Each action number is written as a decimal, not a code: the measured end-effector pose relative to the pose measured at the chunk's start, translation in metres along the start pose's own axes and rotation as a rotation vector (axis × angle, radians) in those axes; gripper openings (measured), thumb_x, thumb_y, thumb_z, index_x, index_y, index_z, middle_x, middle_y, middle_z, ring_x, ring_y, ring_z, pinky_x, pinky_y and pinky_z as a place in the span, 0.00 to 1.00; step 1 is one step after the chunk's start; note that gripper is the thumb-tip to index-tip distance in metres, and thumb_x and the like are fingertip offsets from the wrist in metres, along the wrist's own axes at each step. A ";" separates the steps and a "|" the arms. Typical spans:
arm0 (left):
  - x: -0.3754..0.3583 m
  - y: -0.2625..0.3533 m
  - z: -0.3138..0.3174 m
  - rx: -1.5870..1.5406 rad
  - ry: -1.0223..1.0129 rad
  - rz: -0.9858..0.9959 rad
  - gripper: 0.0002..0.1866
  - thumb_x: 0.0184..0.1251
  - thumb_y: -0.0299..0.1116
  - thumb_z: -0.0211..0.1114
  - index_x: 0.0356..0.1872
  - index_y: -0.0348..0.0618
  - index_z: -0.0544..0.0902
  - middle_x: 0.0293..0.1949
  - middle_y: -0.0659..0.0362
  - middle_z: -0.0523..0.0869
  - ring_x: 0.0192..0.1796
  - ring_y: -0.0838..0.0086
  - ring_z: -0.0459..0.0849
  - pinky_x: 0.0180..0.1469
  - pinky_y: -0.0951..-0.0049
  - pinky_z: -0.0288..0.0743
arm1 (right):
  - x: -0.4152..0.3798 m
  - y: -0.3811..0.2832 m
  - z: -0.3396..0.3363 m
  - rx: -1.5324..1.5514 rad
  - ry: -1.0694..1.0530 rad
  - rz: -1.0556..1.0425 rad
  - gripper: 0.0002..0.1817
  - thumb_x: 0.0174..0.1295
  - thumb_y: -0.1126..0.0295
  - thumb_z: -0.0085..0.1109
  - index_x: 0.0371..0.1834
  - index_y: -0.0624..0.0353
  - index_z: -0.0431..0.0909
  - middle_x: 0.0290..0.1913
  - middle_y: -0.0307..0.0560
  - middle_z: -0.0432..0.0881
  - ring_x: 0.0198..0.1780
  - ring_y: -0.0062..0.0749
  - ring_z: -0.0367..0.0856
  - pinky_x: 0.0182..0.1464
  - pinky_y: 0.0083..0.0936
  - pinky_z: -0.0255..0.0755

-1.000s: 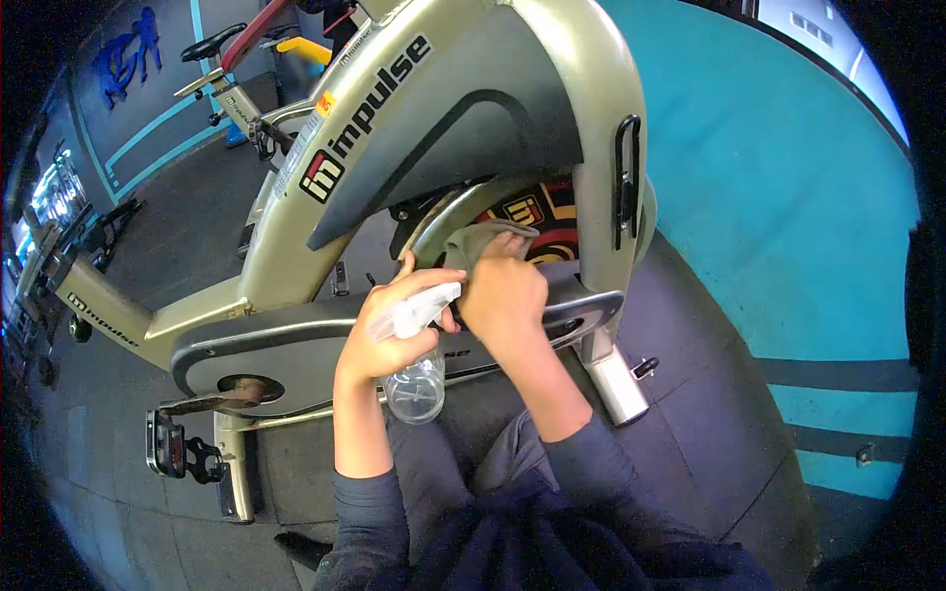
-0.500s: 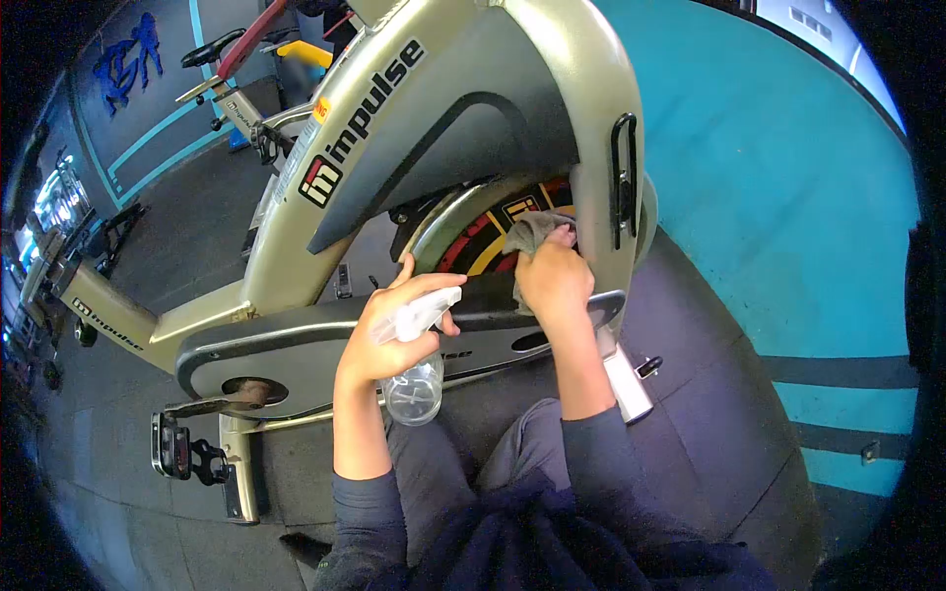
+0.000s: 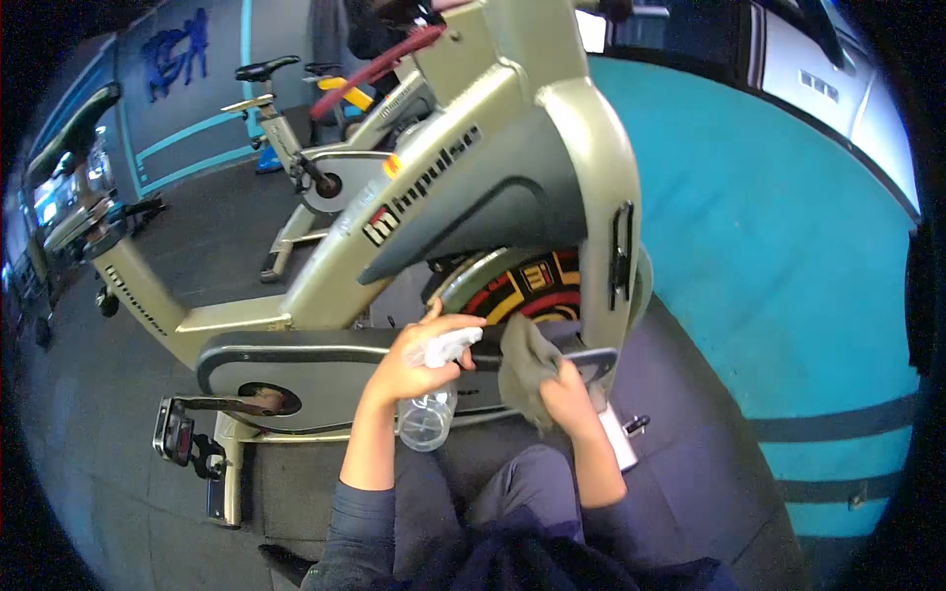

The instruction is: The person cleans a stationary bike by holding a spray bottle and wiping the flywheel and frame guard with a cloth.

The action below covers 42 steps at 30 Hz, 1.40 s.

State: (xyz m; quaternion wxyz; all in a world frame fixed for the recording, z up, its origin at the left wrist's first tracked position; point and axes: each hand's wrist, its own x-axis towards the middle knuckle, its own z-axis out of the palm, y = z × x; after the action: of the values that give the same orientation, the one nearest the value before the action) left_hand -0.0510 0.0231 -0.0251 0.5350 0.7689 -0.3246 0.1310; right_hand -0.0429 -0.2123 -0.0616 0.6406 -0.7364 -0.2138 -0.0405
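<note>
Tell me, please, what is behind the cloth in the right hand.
Around the cloth in the right hand, the patterned flywheel shows above and the grey lower cover to either side. The stretch directly behind the cloth is covered, so I cannot see it.

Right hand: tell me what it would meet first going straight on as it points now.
Past the cloth it holds, the right hand would probably meet the grey side cover first, or the flywheel showing above it; depth is hard to judge from one view.
</note>
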 end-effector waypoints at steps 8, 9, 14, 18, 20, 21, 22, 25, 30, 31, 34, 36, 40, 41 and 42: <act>-0.013 0.018 0.017 -0.119 0.018 -0.069 0.35 0.45 0.21 0.60 0.63 0.41 0.72 0.32 0.59 0.86 0.39 0.73 0.85 0.62 0.63 0.68 | -0.109 0.026 -0.051 0.051 -0.071 0.334 0.25 0.69 0.64 0.52 0.65 0.64 0.66 0.62 0.43 0.72 0.61 0.31 0.70 0.64 0.26 0.61; -0.018 0.023 0.024 -0.207 0.050 -0.136 0.37 0.46 0.22 0.61 0.65 0.42 0.69 0.33 0.58 0.85 0.39 0.73 0.85 0.59 0.67 0.71 | -0.119 0.036 -0.063 0.053 -0.057 0.331 0.25 0.69 0.64 0.52 0.65 0.64 0.66 0.62 0.43 0.72 0.61 0.31 0.70 0.64 0.26 0.61; -0.060 0.003 0.088 -0.474 0.031 -0.155 0.41 0.49 0.20 0.61 0.71 0.40 0.62 0.40 0.58 0.84 0.46 0.75 0.81 0.52 0.74 0.72 | -0.139 0.044 -0.088 0.222 0.220 0.334 0.24 0.68 0.64 0.52 0.64 0.65 0.67 0.60 0.44 0.73 0.60 0.31 0.70 0.63 0.25 0.61; -0.075 -0.015 0.133 -0.394 -0.201 -0.109 0.31 0.46 0.27 0.68 0.59 0.39 0.76 0.55 0.52 0.76 0.60 0.68 0.74 0.62 0.66 0.65 | -0.135 0.028 -0.089 0.318 0.172 0.294 0.26 0.68 0.65 0.51 0.66 0.66 0.64 0.62 0.47 0.71 0.61 0.32 0.70 0.65 0.29 0.61; -0.079 -0.019 0.154 -0.396 -0.187 -0.028 0.30 0.43 0.30 0.69 0.55 0.42 0.80 0.66 0.50 0.63 0.69 0.64 0.61 0.69 0.62 0.55 | -0.131 0.017 -0.084 0.364 0.118 0.274 0.28 0.65 0.65 0.53 0.67 0.65 0.63 0.61 0.47 0.72 0.61 0.32 0.70 0.65 0.30 0.61; -0.079 -0.018 0.160 -0.440 -0.200 -0.017 0.31 0.42 0.34 0.69 0.56 0.45 0.80 0.69 0.51 0.53 0.72 0.60 0.54 0.72 0.60 0.47 | -0.129 0.014 -0.081 0.408 0.066 0.255 0.31 0.63 0.64 0.55 0.68 0.65 0.62 0.60 0.47 0.72 0.61 0.33 0.70 0.65 0.31 0.62; -0.080 -0.015 0.163 -0.426 -0.196 -0.006 0.31 0.44 0.37 0.68 0.56 0.44 0.80 0.71 0.49 0.50 0.73 0.57 0.53 0.73 0.60 0.44 | -0.128 0.015 -0.078 0.409 0.065 0.251 0.31 0.63 0.64 0.55 0.68 0.65 0.62 0.60 0.47 0.72 0.61 0.33 0.70 0.65 0.31 0.62; -0.075 0.000 0.166 -0.556 -0.239 0.076 0.30 0.49 0.38 0.67 0.57 0.41 0.78 0.73 0.48 0.52 0.76 0.57 0.47 0.73 0.58 0.42 | -0.126 0.025 -0.078 0.416 -0.156 0.143 0.42 0.54 0.57 0.61 0.70 0.63 0.58 0.60 0.47 0.73 0.61 0.33 0.71 0.66 0.30 0.60; -0.077 0.002 0.159 -0.414 -0.299 -0.001 0.30 0.48 0.34 0.67 0.58 0.42 0.78 0.67 0.51 0.68 0.72 0.59 0.57 0.72 0.60 0.46 | -0.127 0.036 -0.075 0.417 -0.101 0.147 0.36 0.56 0.66 0.61 0.68 0.62 0.60 0.59 0.47 0.70 0.60 0.31 0.68 0.63 0.28 0.61; -0.076 0.008 0.157 -0.382 -0.256 -0.017 0.30 0.48 0.32 0.67 0.58 0.43 0.78 0.65 0.52 0.72 0.70 0.60 0.62 0.72 0.61 0.48 | -0.127 0.042 -0.075 0.209 0.032 0.096 0.34 0.56 0.69 0.61 0.67 0.61 0.61 0.57 0.46 0.70 0.58 0.30 0.68 0.61 0.27 0.63; -0.075 0.025 0.155 -0.314 -0.113 -0.156 0.30 0.48 0.24 0.64 0.58 0.46 0.78 0.65 0.49 0.70 0.67 0.59 0.68 0.72 0.62 0.49 | -0.126 0.016 -0.062 -0.013 0.359 0.271 0.28 0.56 0.73 0.60 0.62 0.62 0.65 0.50 0.44 0.70 0.52 0.30 0.69 0.54 0.28 0.66; -0.076 0.033 0.155 -0.321 -0.001 -0.192 0.30 0.48 0.23 0.64 0.58 0.45 0.77 0.62 0.50 0.71 0.64 0.61 0.70 0.69 0.64 0.54 | -0.126 0.022 -0.061 -0.157 0.420 0.084 0.26 0.55 0.69 0.64 0.57 0.61 0.69 0.45 0.44 0.69 0.46 0.30 0.69 0.49 0.28 0.67; -0.071 0.045 0.160 -0.313 0.269 -0.232 0.30 0.48 0.22 0.63 0.59 0.44 0.77 0.53 0.53 0.73 0.56 0.66 0.74 0.59 0.71 0.66 | -0.133 0.012 -0.060 -0.359 -0.100 -0.167 0.29 0.50 0.60 0.71 0.52 0.63 0.71 0.52 0.53 0.71 0.54 0.41 0.71 0.55 0.33 0.67; -0.070 0.050 0.161 -0.287 0.297 -0.196 0.29 0.49 0.22 0.63 0.58 0.43 0.77 0.53 0.53 0.73 0.57 0.65 0.74 0.60 0.71 0.66 | -0.133 0.009 -0.054 -0.377 -0.199 -0.153 0.35 0.47 0.57 0.73 0.55 0.63 0.69 0.54 0.54 0.70 0.57 0.45 0.70 0.58 0.35 0.66; -0.069 0.052 0.161 -0.260 0.327 -0.160 0.29 0.49 0.22 0.63 0.58 0.43 0.77 0.54 0.52 0.73 0.58 0.64 0.74 0.60 0.71 0.65 | -0.133 0.007 -0.045 -0.392 -0.299 -0.139 0.40 0.45 0.54 0.75 0.57 0.64 0.67 0.56 0.56 0.68 0.60 0.49 0.68 0.61 0.38 0.64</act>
State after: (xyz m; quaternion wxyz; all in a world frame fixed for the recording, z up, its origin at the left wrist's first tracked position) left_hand -0.1601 -0.1098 -0.0883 0.6838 0.6852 -0.1857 0.1683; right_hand -0.1512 -0.2913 -0.1042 0.4425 -0.8278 -0.3446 -0.0158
